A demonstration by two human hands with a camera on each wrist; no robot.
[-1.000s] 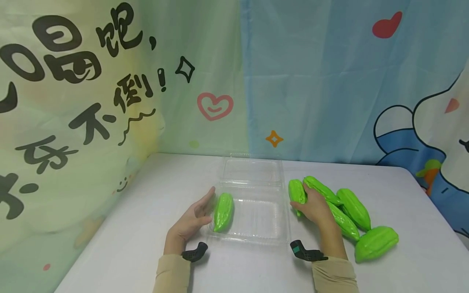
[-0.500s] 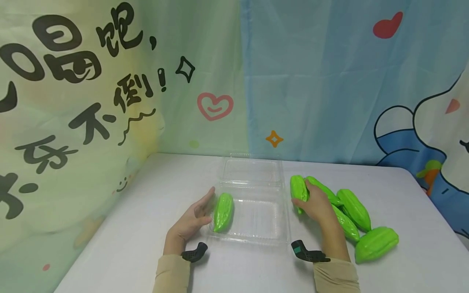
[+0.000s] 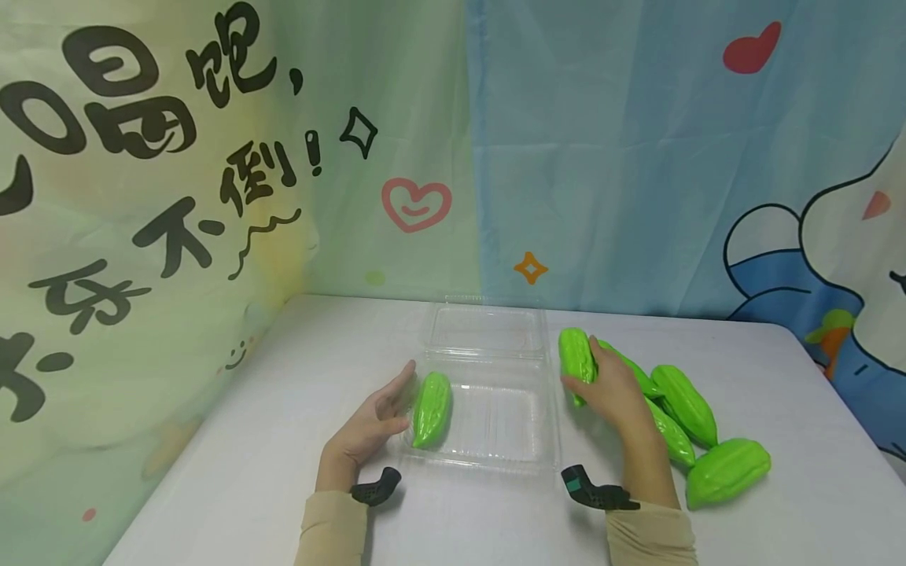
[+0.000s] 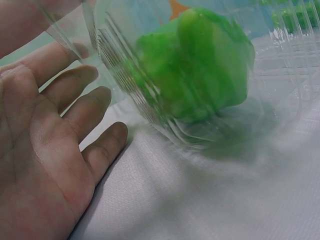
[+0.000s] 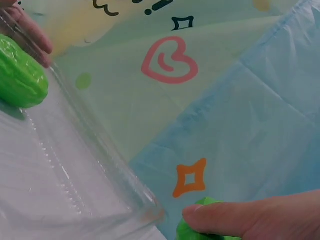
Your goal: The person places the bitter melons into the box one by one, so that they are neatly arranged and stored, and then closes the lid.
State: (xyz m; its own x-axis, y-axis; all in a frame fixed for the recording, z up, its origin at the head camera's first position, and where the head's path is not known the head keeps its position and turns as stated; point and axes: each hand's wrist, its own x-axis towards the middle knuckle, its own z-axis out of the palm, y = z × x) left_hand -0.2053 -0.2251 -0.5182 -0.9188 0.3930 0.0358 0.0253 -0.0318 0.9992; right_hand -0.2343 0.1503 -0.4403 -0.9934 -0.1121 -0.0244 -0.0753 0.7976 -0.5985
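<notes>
My right hand (image 3: 614,393) grips a green ribbed bitter melon (image 3: 576,354) just right of a clear plastic clamshell box (image 3: 506,424). In the right wrist view the thumb (image 5: 220,218) lies across the held melon, most of which is out of frame. Another bitter melon (image 3: 432,410) lies lengthwise along the left side inside the box base. My left hand (image 3: 366,431) rests at the box's left wall with its fingers extended. The left wrist view shows the fingertips right by the clear wall, the melon (image 4: 205,67) visible through it.
Several more bitter melons (image 3: 685,405) lie in a loose pile on the right of the white table (image 3: 481,519). The box lid (image 3: 488,330) is folded back towards the printed cloth backdrop (image 3: 609,157).
My right hand has raised its bitter melon slightly and moved it a little away from me, off the pile. The left hand and the box have stayed put.
</notes>
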